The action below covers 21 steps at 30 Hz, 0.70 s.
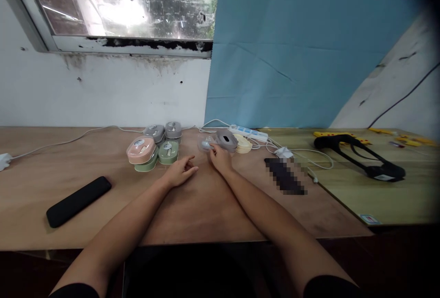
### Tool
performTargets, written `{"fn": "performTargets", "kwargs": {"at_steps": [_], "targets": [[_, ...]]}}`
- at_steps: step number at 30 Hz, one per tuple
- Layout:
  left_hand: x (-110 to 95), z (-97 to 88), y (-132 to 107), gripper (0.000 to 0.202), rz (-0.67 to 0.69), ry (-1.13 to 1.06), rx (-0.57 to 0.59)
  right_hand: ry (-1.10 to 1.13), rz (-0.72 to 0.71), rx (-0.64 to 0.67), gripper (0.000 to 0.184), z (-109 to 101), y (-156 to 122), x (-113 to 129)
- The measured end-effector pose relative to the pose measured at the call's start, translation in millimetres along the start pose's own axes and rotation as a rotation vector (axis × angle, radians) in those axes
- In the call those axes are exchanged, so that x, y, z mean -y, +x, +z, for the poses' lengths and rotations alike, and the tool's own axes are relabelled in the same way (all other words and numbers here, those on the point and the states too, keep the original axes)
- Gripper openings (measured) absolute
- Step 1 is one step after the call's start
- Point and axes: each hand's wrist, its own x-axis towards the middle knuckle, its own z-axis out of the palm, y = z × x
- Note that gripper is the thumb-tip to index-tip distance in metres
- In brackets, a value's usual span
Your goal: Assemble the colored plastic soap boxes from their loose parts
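Note:
My right hand (220,157) reaches forward on the wooden table (192,211), its fingertips pinched on a small clear round lid or case (205,143) beside a grey case (226,140) and a cream one (243,144). My left hand (179,172) rests on the table just left of it, fingers loosely apart, holding nothing. Left of the hands sits a cluster of small oval cases: a pink one (140,149), green ones (168,152) and grey ones (173,129).
A black flat object (78,201) lies at the left. A white power strip (248,133) with cables runs along the wall. A dark phone (284,175) lies right of my hands. A black strap-like device (360,157) and yellow items (338,135) rest on the adjoining table.

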Motion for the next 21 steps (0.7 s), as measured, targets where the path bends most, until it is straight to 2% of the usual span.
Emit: {"fn": "performTargets", "kwargs": {"at_steps": [3, 7, 9, 14, 17, 21], "targets": [[-0.7, 0.3, -0.1, 0.058, -0.002, 0.008, 0.012, 0.034, -0.034, 0.062, 0.043, 0.8, -1.8, 0.6], [-2.1, 0.2, -0.4, 0.054, 0.023, 0.018, 0.019, 0.088, -0.122, 0.153, 0.035, -1.5, -6.0, 2.3], [-2.7, 0.0, -0.3, 0.050, 0.031, 0.036, 0.025, 0.101, -0.125, 0.159, 0.033, -2.6, -6.6, 2.7], [-2.9, 0.3, 0.4, 0.046, 0.047, 0.072, 0.037, 0.101, -0.119, 0.162, 0.042, -2.8, -4.0, 0.9], [-2.0, 1.0, 0.3, 0.046, 0.041, 0.082, 0.039, 0.087, -0.142, 0.208, 0.035, -2.4, -3.3, -0.4], [-0.3, 1.8, -0.1, 0.047, 0.035, 0.089, 0.051, 0.088, -0.178, 0.344, 0.026, -3.4, -4.3, -0.5]]}}
